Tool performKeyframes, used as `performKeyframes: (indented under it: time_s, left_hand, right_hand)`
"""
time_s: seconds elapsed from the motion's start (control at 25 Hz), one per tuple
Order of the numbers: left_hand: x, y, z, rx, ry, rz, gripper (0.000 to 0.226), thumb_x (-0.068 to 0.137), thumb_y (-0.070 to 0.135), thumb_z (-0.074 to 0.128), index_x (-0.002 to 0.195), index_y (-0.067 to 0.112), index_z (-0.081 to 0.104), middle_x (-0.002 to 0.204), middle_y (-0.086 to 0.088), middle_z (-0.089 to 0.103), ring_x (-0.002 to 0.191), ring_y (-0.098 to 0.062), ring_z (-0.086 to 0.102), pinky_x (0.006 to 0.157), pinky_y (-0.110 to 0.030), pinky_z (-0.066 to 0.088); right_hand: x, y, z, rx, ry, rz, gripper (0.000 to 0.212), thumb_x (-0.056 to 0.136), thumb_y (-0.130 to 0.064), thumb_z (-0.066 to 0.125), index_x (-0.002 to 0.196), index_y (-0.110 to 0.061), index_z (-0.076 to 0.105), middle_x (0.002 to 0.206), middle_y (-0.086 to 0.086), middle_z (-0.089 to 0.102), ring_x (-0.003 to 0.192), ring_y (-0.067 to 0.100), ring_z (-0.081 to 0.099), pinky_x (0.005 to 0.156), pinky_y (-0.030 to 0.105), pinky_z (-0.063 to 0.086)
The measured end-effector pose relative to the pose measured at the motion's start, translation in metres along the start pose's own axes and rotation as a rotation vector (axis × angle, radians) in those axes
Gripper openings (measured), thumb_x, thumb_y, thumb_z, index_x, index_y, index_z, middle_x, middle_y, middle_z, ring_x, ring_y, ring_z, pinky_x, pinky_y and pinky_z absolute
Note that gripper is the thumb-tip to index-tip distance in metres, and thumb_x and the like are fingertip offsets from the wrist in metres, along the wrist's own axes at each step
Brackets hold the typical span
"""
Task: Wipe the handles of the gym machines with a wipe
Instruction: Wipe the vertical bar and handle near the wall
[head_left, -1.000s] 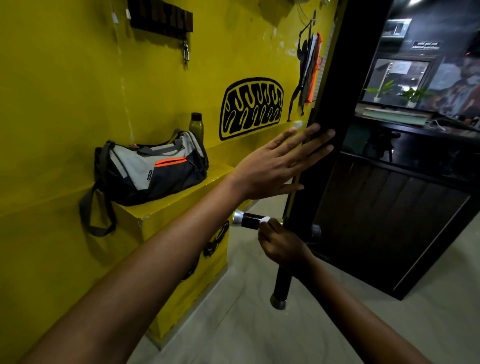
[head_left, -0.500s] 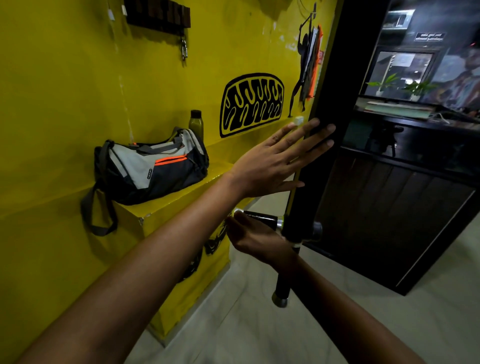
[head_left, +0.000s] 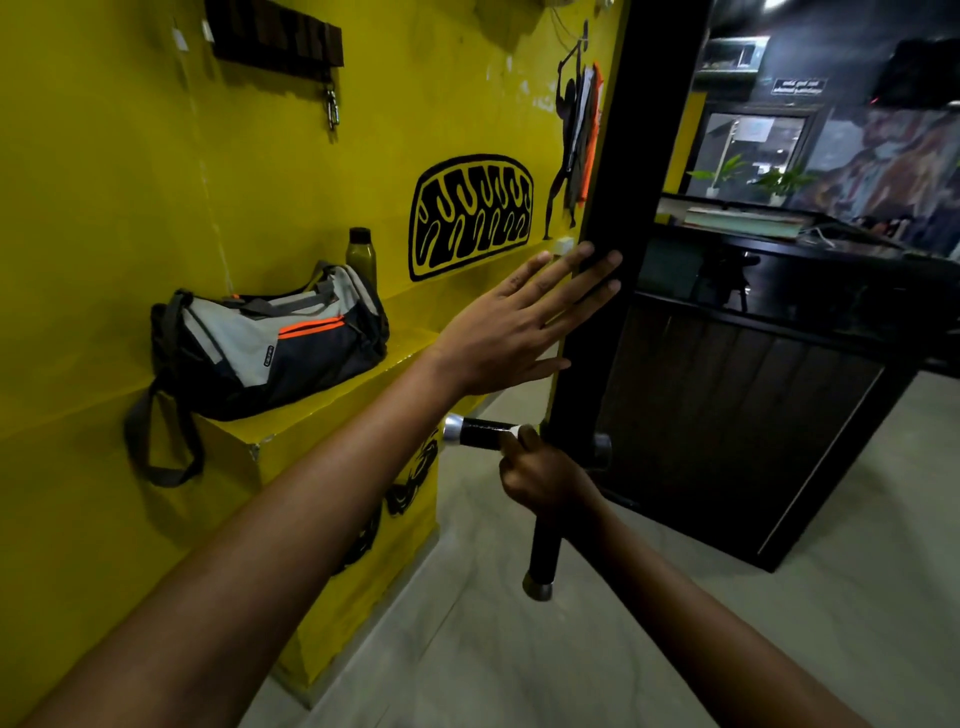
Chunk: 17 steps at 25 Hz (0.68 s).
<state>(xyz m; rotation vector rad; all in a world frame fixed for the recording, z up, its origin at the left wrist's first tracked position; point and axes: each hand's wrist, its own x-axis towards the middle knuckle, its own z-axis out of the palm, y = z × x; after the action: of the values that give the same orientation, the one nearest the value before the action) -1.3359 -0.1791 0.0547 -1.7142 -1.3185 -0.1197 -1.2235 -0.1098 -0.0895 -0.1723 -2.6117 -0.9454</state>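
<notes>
Matt black handle (head_left: 483, 432), shiny metal cap (head_left: 453, 428).

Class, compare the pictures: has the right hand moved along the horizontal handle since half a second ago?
Yes. The right hand has slid away from the handle's silver end cap, toward the black post.

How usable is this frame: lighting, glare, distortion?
Head view: yellow wall evenly lit, right side dim; right hand and wipe shadowed but legible; soft reflections on the black counter; wide-angle stretch bows the black post.

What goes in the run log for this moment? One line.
left hand: flat on black post | right hand: pressing wipe on handle | phase: wiping
</notes>
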Motion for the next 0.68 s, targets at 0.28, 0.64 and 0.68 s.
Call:
performKeyframes:
  time_s: [0.28, 0.64, 0.68]
  left_hand:
    - [-0.006, 0.011, -0.008, -0.055, -0.046, -0.031, 0.074, 0.096, 0.044, 0.042, 0.151, 0.008, 0.010, 0.159, -0.016, 0.007, 0.147, -0.030, 0.002, 0.121, -0.044, 0.010]
    - [0.027, 0.131, 0.005, -0.816, -0.179, -0.083, 0.061, 0.091, 0.026, 0.060, 0.143, 0.003, 0.038, 0.142, -0.016, 0.045, 0.133, -0.026, 0.041, 0.108, -0.018, 0.022]
    - [0.039, 0.150, 0.010, -0.899, -0.253, -0.126, 0.066, 0.090, 0.031, 0.061, 0.145, 0.006, 0.034, 0.144, -0.013, 0.043, 0.134, -0.023, 0.038, 0.109, -0.019, 0.023]
  right_hand:
    - [-0.042, 0.018, -0.019, 0.207, -0.013, 0.118, 0.033, 0.087, -0.024, 0.038, 0.074, -0.034, 0.067, 0.098, -0.009, 0.060, 0.093, 0.004, 0.057, 0.088, 0.011, 0.043]
    - [-0.179, 0.119, -0.053, 0.601, 0.206, 0.871, 0.025, 0.072, 0.005, 0.069, 0.094, -0.005, 0.067, 0.094, 0.011, 0.065, 0.083, 0.022, 0.063, 0.070, 0.014, 0.040]
    - [-0.200, 0.129, -0.054, 0.581, 0.195, 0.967, 0.024, 0.073, 0.005, 0.067, 0.094, -0.004, 0.067, 0.092, 0.012, 0.066, 0.081, 0.025, 0.063, 0.070, 0.018, 0.040]
